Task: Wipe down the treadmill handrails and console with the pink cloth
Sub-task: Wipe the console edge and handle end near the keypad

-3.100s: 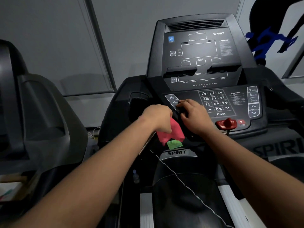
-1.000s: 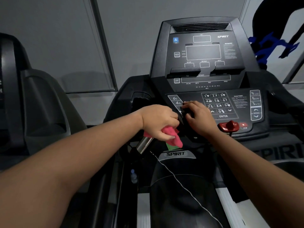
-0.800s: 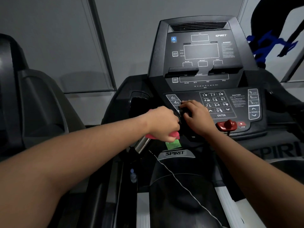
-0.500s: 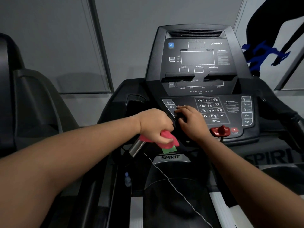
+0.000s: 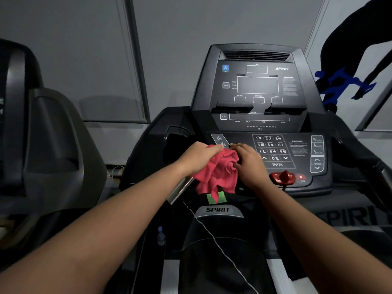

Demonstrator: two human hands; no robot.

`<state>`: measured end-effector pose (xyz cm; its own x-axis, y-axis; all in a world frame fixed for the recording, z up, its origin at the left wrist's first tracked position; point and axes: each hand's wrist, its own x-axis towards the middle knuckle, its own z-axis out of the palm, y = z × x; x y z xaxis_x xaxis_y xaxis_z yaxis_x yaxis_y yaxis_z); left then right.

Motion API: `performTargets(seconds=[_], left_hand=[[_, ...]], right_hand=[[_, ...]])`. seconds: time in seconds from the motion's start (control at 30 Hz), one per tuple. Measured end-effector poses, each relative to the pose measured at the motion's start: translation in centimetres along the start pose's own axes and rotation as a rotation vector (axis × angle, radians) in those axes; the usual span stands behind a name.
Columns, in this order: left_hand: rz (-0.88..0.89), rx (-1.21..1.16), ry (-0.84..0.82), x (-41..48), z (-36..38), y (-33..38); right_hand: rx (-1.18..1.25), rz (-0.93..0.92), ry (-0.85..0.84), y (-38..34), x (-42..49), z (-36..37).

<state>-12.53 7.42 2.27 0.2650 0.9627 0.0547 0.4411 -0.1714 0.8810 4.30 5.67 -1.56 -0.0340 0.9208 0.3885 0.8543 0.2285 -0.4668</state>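
The pink cloth point(image 5: 218, 171) hangs bunched between my hands in front of the black treadmill console point(image 5: 257, 96), at the left end of its keypad panel. My left hand point(image 5: 198, 157) grips the cloth's upper left part. My right hand point(image 5: 249, 164) holds its right side with curled fingers. A silver handrail grip point(image 5: 180, 190) slants out from under the cloth and my left wrist. The numeric keypad point(image 5: 272, 150) lies just right of my right hand.
A red safety key point(image 5: 283, 177) and stop button sit right of my right hand. A white cord point(image 5: 218, 245) runs down over the motor cover. A green label point(image 5: 216, 197) shows below the cloth. Another black machine point(image 5: 42, 145) stands at the left. The wall is close behind.
The cloth was balled in my left hand on the silver grip. It is now lifted and spread out between both hands, and my right hand has come off the console to hold it.
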Motion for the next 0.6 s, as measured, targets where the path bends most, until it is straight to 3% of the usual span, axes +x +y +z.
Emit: performTargets(seconds=[0.13, 0.23, 0.33, 0.43, 0.6], left_hand=[[0.054, 0.393, 0.29, -2.2, 1.1, 0.3], [0.284, 0.744, 0.415, -3.1, 1.8, -1.0], [0.54, 0.935, 0.456, -3.3, 2.3, -2.8], [0.544, 0.942, 0.433, -3.5, 2.4, -3.0], [0.303, 0.818, 0.121, -2.5, 0.6, -0.7]], right_hand=[[-0.004, -0.021, 0.076, 0.2, 0.2, 0.7], [-0.035, -0.032, 0.1, 0.3, 0.2, 1.0], [-0.029, -0.036, 0.076, 0.4, 0.2, 1.0], [-0.015, -0.03, 0.07, 0.2, 0.2, 0.9], [-0.033, -0.012, 0.058, 0.1, 0.0, 0.8]])
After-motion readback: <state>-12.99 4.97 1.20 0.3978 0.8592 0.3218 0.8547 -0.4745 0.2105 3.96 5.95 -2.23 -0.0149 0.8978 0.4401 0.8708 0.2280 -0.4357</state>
